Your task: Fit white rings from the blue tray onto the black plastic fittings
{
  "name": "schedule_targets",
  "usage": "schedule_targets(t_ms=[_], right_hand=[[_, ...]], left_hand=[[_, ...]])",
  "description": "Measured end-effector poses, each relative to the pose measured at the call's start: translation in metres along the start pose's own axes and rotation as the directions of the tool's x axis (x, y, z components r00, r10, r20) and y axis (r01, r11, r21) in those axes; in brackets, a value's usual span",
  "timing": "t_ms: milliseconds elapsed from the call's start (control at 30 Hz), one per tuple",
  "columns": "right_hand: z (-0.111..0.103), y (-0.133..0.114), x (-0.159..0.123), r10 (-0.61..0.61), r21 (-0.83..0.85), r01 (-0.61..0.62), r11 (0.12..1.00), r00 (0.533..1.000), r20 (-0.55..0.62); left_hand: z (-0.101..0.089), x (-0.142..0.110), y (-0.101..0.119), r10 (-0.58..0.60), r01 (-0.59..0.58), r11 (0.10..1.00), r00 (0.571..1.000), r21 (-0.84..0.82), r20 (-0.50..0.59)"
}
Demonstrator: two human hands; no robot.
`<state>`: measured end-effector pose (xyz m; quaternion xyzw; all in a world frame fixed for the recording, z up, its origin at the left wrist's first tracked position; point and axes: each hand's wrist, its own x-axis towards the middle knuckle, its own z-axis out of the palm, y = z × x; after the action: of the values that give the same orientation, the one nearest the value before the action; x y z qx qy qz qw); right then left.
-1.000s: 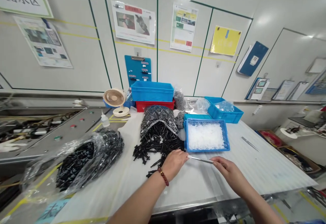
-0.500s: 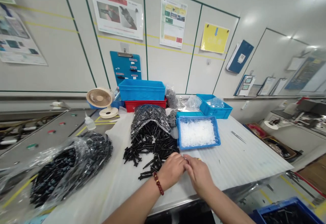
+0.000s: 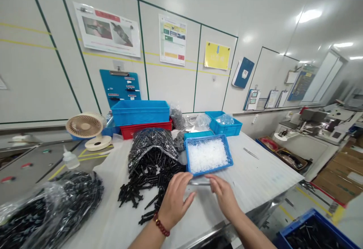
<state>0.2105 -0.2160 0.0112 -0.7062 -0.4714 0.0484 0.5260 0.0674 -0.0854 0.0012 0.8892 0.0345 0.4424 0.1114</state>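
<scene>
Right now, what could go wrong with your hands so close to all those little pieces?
The left hand is right beside the loose black plastic parts, so a bump might scatter them. The thin metal strip lies very near the blue tray of white pieces, so a slip could perhaps jolt it and spill them.

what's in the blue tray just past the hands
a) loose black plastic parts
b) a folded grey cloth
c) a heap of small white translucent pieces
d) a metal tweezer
C: the shallow blue tray is filled with a heap of small white translucent pieces.
</scene>
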Motion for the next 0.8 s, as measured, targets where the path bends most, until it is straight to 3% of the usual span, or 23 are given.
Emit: schedule_targets(t_ms=[100, 233, 333, 567, 800], right_hand=[[-0.039, 0.013, 0.009, 0.111, -0.007, -0.115, 0.993, 0.968, -0.226], [-0.081, 0.036, 0.021, 0.168, -0.076, -0.219, 0.973, 0.890, -0.423], [-0.093, 0.047, 0.030, 0.184, -0.149, -0.276, 0.950, 0.874, -0.449], [-0.099, 0.053, 0.052, 0.167, -0.271, -0.308, 0.912, 0.882, -0.440], [-0.103, 0.053, 0.053, 0.155, -0.309, -0.300, 0.902, 0.896, -0.416]], left_hand=[[0.000, -0.001, -0.002, -0.056, 0.058, 0.998, 0.995, 0.025, -0.079], [0.005, -0.002, -0.002, -0.067, 0.067, 0.998, 0.997, 0.010, -0.050], [0.008, -0.002, -0.003, -0.084, 0.084, 0.996, 0.996, 0.007, -0.036], [0.011, -0.003, -0.010, -0.115, 0.116, 0.993, 0.993, 0.026, -0.024], [0.011, -0.003, -0.010, -0.124, 0.124, 0.992, 0.992, 0.001, -0.006]])
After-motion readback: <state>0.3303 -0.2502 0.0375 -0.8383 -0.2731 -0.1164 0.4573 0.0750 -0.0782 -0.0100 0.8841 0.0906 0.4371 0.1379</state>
